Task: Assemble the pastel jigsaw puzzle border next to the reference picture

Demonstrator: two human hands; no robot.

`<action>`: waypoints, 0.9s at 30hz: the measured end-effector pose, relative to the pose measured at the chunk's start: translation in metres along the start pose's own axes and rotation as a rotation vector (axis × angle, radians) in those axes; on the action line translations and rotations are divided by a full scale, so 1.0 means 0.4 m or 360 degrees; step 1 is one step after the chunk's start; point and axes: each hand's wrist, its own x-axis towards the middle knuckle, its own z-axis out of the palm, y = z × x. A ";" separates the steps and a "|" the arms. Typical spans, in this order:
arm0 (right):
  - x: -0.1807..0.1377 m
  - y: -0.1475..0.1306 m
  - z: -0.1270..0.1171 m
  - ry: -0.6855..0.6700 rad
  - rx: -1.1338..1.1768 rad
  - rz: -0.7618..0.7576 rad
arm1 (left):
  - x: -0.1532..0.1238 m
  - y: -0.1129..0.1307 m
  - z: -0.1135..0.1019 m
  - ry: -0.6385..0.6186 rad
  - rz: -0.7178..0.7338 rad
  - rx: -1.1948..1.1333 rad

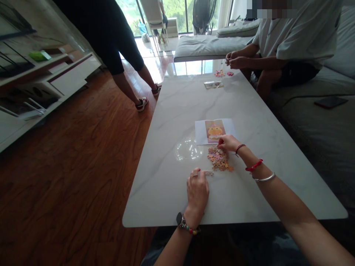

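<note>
A loose heap of small jigsaw puzzle pieces [219, 158], in pink, orange and cream, lies on the white marble-patterned table. My right hand [227, 142] reaches into its far edge with fingers pinched together; a puzzle piece seems to be between them, mostly hidden. Nearer to me, my left hand [198, 187] rests on the tabletop with curled fingers, its tips at a short strip of joined puzzle pieces [209, 173]. Beyond the heap lies a white sheet [200, 132] with a printed picture of an orange cartoon figure [215, 130], partly behind my right hand.
Farther along the table [172, 111] lies a shiny flat packet [213, 84]. A seated person [299, 40] at the right handles small pieces beside another pink pile [219, 73]. Another person's legs [126, 75] stand left of the table. A dark phone-like object [330, 102] lies on the sofa.
</note>
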 end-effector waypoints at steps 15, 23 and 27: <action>-0.002 0.010 -0.017 0.0095 -0.0141 -0.0039 | -0.001 0.001 0.003 -0.0065 0.0045 -0.0108; 0.045 -0.032 0.011 -0.0049 -0.0138 -0.0377 | -0.002 0.001 -0.002 -0.0071 0.0076 -0.0143; 0.049 -0.023 0.002 -0.0060 -0.0113 -0.0355 | -0.002 0.003 -0.004 -0.0080 0.0081 -0.0148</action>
